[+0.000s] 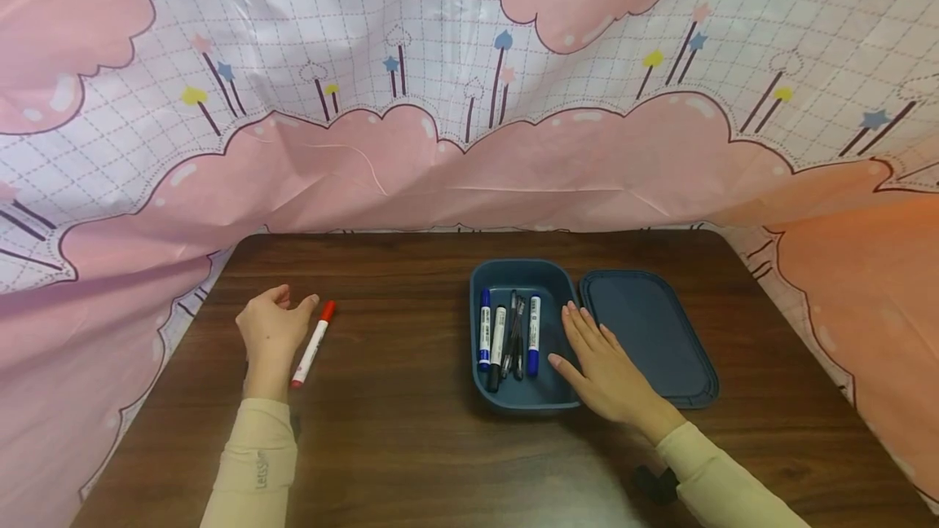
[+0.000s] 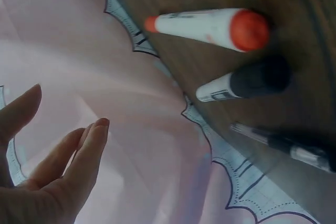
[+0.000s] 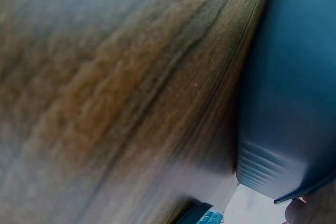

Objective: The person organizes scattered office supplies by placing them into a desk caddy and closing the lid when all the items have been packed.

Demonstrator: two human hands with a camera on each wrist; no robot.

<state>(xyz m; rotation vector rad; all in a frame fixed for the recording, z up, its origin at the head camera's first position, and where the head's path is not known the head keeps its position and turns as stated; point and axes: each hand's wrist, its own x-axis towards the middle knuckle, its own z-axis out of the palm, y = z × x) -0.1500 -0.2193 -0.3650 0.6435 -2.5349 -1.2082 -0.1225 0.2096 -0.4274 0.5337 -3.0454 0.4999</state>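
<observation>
My left hand point(image 1: 273, 328) is near the left of the table, thumb apart from the fingers and nothing between them. Just right of its thumb lies a white marker with a red cap point(image 1: 314, 342). In the left wrist view, the red-capped marker point(image 2: 207, 26), a black-capped marker point(image 2: 244, 81) and a dark pen point(image 2: 286, 144) lie beyond the left hand point(image 2: 60, 187). My right hand point(image 1: 612, 377) rests on the right rim of a blue box point(image 1: 522, 407), fingers straight. Inside are two blue markers, a black marker point(image 1: 497, 345) and dark pens point(image 1: 517, 341).
A flat dark blue lid point(image 1: 653, 336) lies on the wooden table point(image 1: 396, 430), right of the box and partly behind the right hand. Behind the table hangs a pink and white patterned cloth point(image 1: 469, 178).
</observation>
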